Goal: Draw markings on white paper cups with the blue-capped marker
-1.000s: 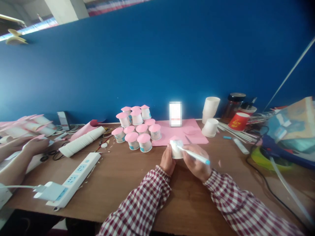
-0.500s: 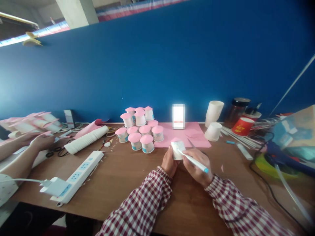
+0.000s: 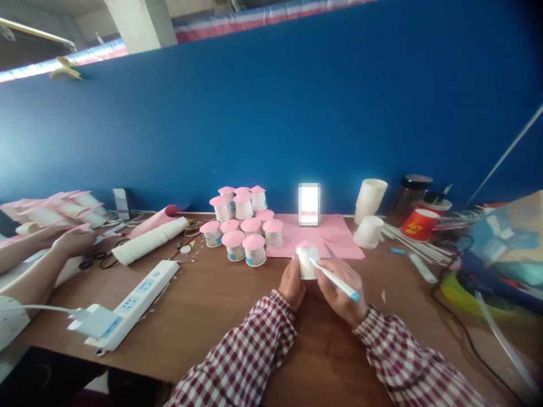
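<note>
My left hand (image 3: 292,281) is wrapped round the side of a small white paper cup (image 3: 307,268), held just above the table and turned upside down. A pen-like marker (image 3: 340,282), white with a light blue end, is gripped in my right hand (image 3: 344,291). Its tip meets or nearly meets the cup's side; the exact contact is too small to make out. Behind the cup lies a sheet of pink paper (image 3: 348,246). To the left stand several paper cups with pink cone tops (image 3: 254,243).
Stacked white cups (image 3: 370,200), a single white cup (image 3: 369,232) and a red cup (image 3: 419,224) stand at right. A power strip (image 3: 134,305) and a long stack of cups (image 3: 150,241) lie at left. Another person's hand (image 3: 74,240) works at the far left. A blue partition (image 3: 271,113) rises behind.
The view has shifted slightly, so the background sits a little lower and further right. Both hands keep their hold on the cup and the marker with almost no movement.
</note>
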Available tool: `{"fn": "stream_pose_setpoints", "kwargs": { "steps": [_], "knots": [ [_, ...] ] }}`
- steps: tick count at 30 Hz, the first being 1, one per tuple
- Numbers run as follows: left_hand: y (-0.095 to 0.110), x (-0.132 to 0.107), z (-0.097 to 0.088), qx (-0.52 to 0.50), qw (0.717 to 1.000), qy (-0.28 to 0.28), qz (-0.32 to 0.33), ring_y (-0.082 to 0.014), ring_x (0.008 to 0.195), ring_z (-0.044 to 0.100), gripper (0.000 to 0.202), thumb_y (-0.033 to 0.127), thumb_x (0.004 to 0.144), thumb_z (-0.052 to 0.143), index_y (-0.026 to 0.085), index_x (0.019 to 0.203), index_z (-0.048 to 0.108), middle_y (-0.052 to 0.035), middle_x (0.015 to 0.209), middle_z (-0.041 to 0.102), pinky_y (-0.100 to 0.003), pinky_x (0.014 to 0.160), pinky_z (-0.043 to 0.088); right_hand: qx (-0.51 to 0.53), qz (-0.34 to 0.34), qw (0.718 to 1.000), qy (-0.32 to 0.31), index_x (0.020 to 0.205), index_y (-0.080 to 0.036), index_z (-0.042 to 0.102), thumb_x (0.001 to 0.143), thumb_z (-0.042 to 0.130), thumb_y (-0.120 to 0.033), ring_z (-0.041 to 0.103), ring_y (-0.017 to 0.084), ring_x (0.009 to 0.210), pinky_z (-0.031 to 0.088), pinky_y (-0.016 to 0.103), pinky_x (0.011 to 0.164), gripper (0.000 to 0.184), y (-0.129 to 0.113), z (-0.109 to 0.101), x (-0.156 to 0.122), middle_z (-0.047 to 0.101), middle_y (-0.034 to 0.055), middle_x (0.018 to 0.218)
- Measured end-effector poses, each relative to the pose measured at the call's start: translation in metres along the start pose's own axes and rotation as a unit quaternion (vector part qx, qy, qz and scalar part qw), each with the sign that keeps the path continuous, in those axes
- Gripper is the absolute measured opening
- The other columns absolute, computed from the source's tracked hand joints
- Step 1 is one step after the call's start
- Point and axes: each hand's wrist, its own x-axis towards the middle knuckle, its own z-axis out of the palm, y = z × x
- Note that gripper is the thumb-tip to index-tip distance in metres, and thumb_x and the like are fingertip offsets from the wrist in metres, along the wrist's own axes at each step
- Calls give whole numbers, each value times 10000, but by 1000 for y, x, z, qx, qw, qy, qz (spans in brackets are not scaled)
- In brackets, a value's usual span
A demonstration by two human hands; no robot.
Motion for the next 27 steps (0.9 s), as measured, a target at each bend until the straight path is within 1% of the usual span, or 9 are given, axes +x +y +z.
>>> {"fn": "stream_pose_setpoints", "kwargs": {
  "steps": [6,12,18,23,27],
  "knots": [
    [0,0,0,4,1000,7,9,-253,1060,566,441,464,829,499,113,1078,595,-137,1073,642,-392,956,408,-12,-7,1000,13,972,-159,591,795,570,-134,627,180,800,525,329,728,180,0,0,1,654,78,864],
    [0,0,1,11,1000,14,6,-244,1003,591,411,458,826,504,124,1046,602,-126,1030,651,-383,933,420,-20,-18,1000,2,964,-160,596,811,557,-147,637,187,788,532,342,719,158,-2,0,2,664,85,859],
    [-2,1,-2,16,1000,3,12,-243,994,588,446,486,821,497,117,1053,592,-134,1039,647,-384,917,427,-32,-19,999,0,998,-161,592,828,542,-172,647,204,824,540,364,742,177,0,1,1,670,98,897],
    [-3,1,-3,26,999,6,20,-237,984,588,423,486,814,506,142,1039,606,-121,1021,653,-362,903,433,-39,-15,999,-3,990,-160,596,836,534,-181,647,203,824,540,358,743,168,0,0,1,672,96,887],
    [-2,0,-1,43,999,10,28,-234,938,595,406,475,818,501,140,1019,612,-111,952,663,-363,883,442,-34,-16,999,-6,986,-156,595,826,545,-158,634,195,824,531,348,734,168,-1,-1,3,667,95,884]
  ]
}}
